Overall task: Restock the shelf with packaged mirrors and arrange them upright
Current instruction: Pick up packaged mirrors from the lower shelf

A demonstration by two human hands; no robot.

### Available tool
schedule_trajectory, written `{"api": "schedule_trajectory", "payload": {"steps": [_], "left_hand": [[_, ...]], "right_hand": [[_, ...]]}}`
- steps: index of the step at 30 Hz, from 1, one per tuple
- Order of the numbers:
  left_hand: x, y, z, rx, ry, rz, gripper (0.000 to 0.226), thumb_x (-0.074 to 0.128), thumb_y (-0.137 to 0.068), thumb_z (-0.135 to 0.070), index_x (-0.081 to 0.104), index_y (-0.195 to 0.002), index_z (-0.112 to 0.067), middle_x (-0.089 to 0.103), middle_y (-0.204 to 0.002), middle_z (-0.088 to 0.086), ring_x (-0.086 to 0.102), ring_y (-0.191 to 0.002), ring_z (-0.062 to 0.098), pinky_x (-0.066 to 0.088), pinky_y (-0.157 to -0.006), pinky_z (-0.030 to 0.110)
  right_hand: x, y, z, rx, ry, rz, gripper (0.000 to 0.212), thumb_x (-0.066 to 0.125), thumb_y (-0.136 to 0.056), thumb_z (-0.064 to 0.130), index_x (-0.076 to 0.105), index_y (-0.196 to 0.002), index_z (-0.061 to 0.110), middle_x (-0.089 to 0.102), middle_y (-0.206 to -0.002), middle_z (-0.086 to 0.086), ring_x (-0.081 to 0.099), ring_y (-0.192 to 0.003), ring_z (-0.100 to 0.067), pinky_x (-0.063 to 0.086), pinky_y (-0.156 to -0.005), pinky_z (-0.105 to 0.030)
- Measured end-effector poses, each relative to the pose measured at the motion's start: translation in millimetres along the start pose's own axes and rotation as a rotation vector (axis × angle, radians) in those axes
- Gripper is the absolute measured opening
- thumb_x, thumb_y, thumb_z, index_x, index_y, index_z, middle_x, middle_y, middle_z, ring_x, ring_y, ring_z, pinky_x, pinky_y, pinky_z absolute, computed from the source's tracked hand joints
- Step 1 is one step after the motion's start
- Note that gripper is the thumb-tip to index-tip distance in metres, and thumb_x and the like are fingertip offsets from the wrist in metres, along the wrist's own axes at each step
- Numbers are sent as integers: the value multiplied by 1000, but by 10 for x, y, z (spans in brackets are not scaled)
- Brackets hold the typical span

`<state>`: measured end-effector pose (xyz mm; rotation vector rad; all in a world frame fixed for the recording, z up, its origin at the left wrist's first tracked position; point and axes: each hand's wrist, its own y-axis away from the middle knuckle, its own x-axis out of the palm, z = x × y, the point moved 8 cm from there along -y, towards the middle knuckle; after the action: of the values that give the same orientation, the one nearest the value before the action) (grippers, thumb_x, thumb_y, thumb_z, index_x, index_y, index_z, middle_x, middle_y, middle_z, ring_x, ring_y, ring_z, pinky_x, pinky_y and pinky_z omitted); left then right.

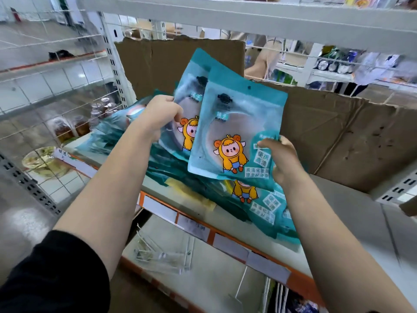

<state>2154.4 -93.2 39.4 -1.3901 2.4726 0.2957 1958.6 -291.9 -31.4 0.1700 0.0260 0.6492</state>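
I am gripping one mirror pack [237,132] in my right hand [282,161] and another pack [191,96] in my left hand [160,116]; I am holding them upright for the shelf [225,241].

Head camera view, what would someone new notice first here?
Two teal plastic mirror packets with a cartoon sheep-hooded child, held up mid-frame: the front packet in the right hand, the rear packet in the left hand. Below them, more teal packets lie flat on the white shelf, backed by torn brown cardboard.
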Motion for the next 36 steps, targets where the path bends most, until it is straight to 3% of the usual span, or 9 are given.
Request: {"api": "schedule_trajectory", "payload": {"steps": [3,7,10,13,20,25,28,30,36], "left_hand": [[18,191,205,-103,79,-19,22,46,-65,10,43,-67,-11,37,-69,6,36,-69,20,32,-62,30],[-13,456,303,-145,249,-115,26,43,-68,14,44,-70,-12,41,-75,6,40,-82,22,38,-73,33],[4,708,395,-179,276,-173,20,50,-60,5,44,-72,-10,44,-89,10,43,-91,27,42,-91,47],[108,978,361,-171,308,-227,16,52,-60,2,48,-70,-8,48,-89,12,46,-87,27,46,-79,39],[740,1751,335,-136,498,-205,18,44,-82,-5,53,-70,-15,62,-54,-5,58,-49,14,45,-48,16],[1145,2338,572,-199,519,-239,14,44,-82,-6,54,-78,-15,61,-53,-6,58,-50,13,46,-49,16],[1377,2650,705,-234,499,-220,12,44,-81,-8,53,-80,-15,59,-64,0,56,-60,18,46,-60,24],[1485,2786,721,-235,505,-216,13,43,-81,-8,54,-80,-14,59,-69,1,55,-66,20,45,-65,27],[1714,3094,519,-191,506,-177,20,41,-87,-6,48,-71,-16,56,-40,-17,58,-51,4,43,-54,23]], "right_hand": [[-95,66,-52,2,-29,17,10,57,-83,6,56,-85,16,59,-77,-4,56,-73,-22,42,-69,-32],[-229,189,-31,-19,-76,34,15,55,-82,2,56,-76,16,57,-63,0,54,-58,-19,40,-59,-28],[-455,250,-31,-38,-64,10,20,56,-82,3,57,-70,19,56,-63,1,53,-64,-22,40,-64,-33],[-697,360,-45,-24,-83,10,21,55,-83,2,57,-71,18,57,-65,-1,54,-65,-23,41,-65,-35],[-1400,717,-164,63,-163,37,20,52,-86,-3,55,-80,16,58,-67,-2,57,-55,-13,47,-55,-24],[-1893,945,-461,141,-84,84,17,51,-88,6,50,-75,16,57,-62,0,56,-55,-15,44,-53,-24],[-2205,1105,-578,94,-72,86,16,50,-86,2,53,-75,14,58,-53,2,56,-49,-14,46,-51,-24],[-2367,1215,-577,65,-79,87,16,49,-85,-2,54,-79,12,57,-60,-2,56,-47,-13,47,-53,-27],[-2687,1625,-527,9,-188,71,17,46,-85,-7,54,-84,8,60,-59,-1,58,-45,-12,49,-47,-22]]}}
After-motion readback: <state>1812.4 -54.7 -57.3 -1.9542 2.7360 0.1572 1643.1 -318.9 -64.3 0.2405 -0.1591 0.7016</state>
